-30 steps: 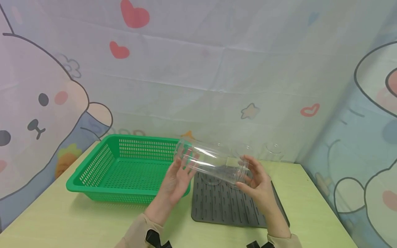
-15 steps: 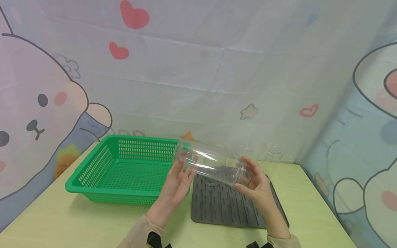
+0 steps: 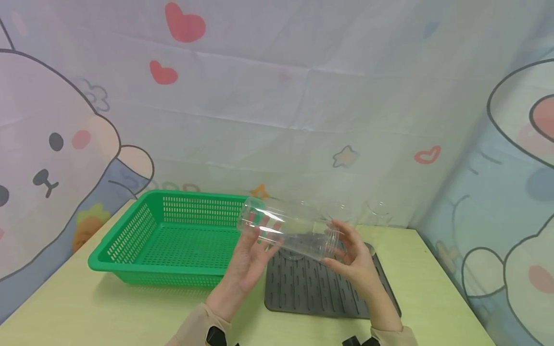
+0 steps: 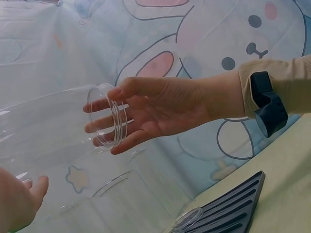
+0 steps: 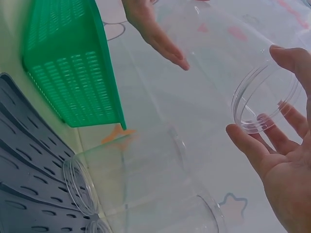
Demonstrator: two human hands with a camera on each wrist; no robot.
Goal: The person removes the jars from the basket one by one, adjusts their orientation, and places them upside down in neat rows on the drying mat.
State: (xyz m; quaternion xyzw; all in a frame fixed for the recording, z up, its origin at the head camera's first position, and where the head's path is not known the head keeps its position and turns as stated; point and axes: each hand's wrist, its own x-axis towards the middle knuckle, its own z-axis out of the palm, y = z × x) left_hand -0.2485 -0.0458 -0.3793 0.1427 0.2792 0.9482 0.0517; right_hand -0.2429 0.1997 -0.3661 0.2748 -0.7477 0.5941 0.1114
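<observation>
Both hands hold up a clear plastic jar (image 3: 287,228) above the table. It lies nearly sideways, its threaded mouth lower and to the right. My left hand (image 3: 246,259) cradles the closed end from below; its fingers show through the clear wall, the thumb on the near side. At the mouth, my right hand (image 3: 355,262) grips the rim between thumb and fingers, as the left wrist view shows with the right hand (image 4: 150,107) at the threaded ring. More clear jars (image 5: 141,170) stand mouth-down on the grey ridged mat (image 3: 320,293) behind the held one.
A green perforated basket (image 3: 164,270) with nothing in it stands to the left of the mat. The pale yellow-green table (image 3: 143,312) runs back to a cartoon-printed cloth (image 3: 277,96). Black wrist camera mounts sit at both sleeves.
The jar and both hands have shifted slightly left and down, with the grips much the same. The head view has turned a little; the basket and mat stay in place.
</observation>
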